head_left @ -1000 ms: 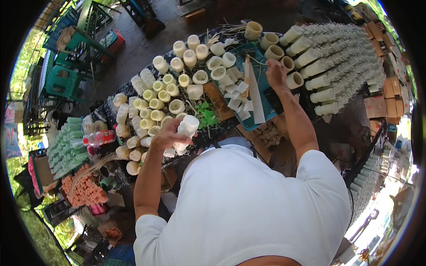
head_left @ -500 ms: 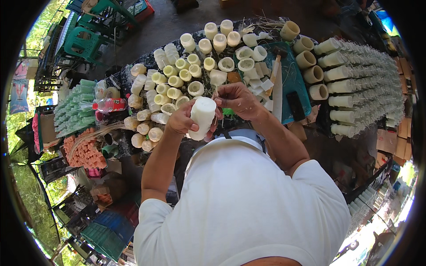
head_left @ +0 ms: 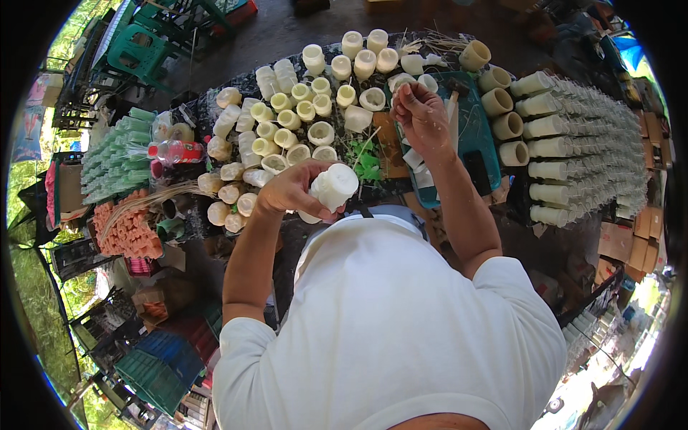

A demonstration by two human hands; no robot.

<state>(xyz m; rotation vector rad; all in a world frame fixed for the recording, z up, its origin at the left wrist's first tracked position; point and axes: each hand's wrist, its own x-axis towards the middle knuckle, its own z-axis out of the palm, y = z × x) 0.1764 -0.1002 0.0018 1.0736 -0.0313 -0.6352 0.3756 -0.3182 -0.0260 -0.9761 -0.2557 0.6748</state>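
From my remote seat, the dark desk (head_left: 215, 100) fills the view, crowded with pale cups. Rows of stacked white tubes (head_left: 595, 150) lie to the right, green bundles (head_left: 115, 154) and an orange bundle (head_left: 129, 233) to the left, and a teal tray (head_left: 476, 132) sits under the right arm. My left hand (head_left: 290, 190) is wrapped around a white cylindrical mould (head_left: 333, 188), held just above the desk's near edge, close to my chest. It looks light, rigid and smooth, perhaps slippery; a grip around its barrel seems safest. My right hand (head_left: 423, 115) is raised over the tray, fingertips pinched together on something too thin to make out. The open cups (head_left: 301, 122) crowd any set-down spot.
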